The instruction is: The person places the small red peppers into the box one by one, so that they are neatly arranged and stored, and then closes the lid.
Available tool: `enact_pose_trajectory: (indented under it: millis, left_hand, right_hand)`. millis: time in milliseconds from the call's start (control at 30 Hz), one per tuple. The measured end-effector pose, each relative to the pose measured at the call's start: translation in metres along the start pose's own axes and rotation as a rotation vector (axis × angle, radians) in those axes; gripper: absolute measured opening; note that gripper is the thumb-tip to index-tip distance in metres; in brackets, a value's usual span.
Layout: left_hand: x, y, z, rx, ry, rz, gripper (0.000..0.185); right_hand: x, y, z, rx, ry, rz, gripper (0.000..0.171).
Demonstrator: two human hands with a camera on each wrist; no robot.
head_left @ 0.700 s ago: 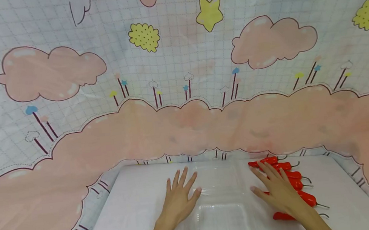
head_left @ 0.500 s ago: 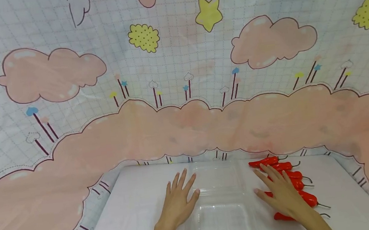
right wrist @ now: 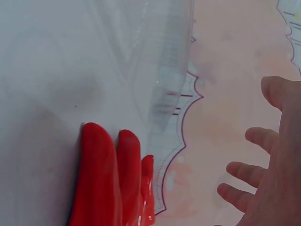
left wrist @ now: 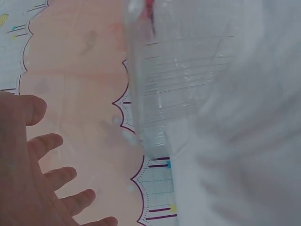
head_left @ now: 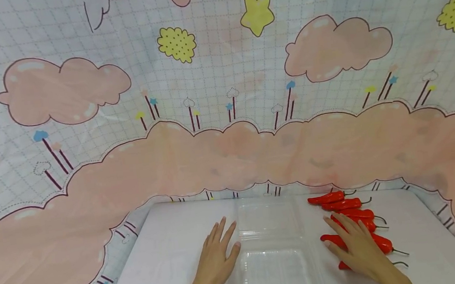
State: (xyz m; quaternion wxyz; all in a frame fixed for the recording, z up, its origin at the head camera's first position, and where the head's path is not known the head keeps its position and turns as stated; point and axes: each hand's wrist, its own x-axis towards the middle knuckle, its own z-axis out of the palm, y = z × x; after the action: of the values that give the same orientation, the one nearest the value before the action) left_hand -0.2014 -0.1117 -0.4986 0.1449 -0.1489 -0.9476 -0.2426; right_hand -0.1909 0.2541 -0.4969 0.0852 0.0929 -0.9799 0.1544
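In the head view a clear plastic clamshell box [head_left: 274,275] lies opened flat, its two halves one behind the other. My left hand [head_left: 215,260] is spread beside its left edge, holding nothing. Several red chili peppers [head_left: 384,242] with thin dark stems lie in a column right of the box. Over the middle of that column is my right hand [head_left: 359,246], fingers extended, covering parts of some peppers; whether it touches them I cannot tell. Both wrist views show straight, separated fingers with nothing between them: the left hand [left wrist: 42,174] and the right hand [right wrist: 268,160].
Box and peppers lie on a white tabletop [head_left: 153,263]. Behind and around it hangs a cloth [head_left: 229,160] printed with pink clouds and stars. The box's wall [left wrist: 155,89] also shows in the left wrist view.
Both hands have drawn back slightly toward the person. The right hand has also shifted a little rightward, uncovering more of the far peppers. Box and peppers stay in place.
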Motion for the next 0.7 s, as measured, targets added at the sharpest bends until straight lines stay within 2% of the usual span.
enact_pose_trajectory:
  millis: [433, 700]
  left_hand:
    - [-0.020, -0.011, 0.012, -0.045, -0.040, -0.035, 0.050]
    - [-0.027, -0.014, 0.018, -0.043, -0.015, -0.001, 0.049]
  right_hand:
    - [-0.012, 0.007, 0.007, 0.063, -0.042, 0.049, 0.073]
    - [-0.018, 0.012, 0.012, 0.051, -0.060, 0.084, 0.076]
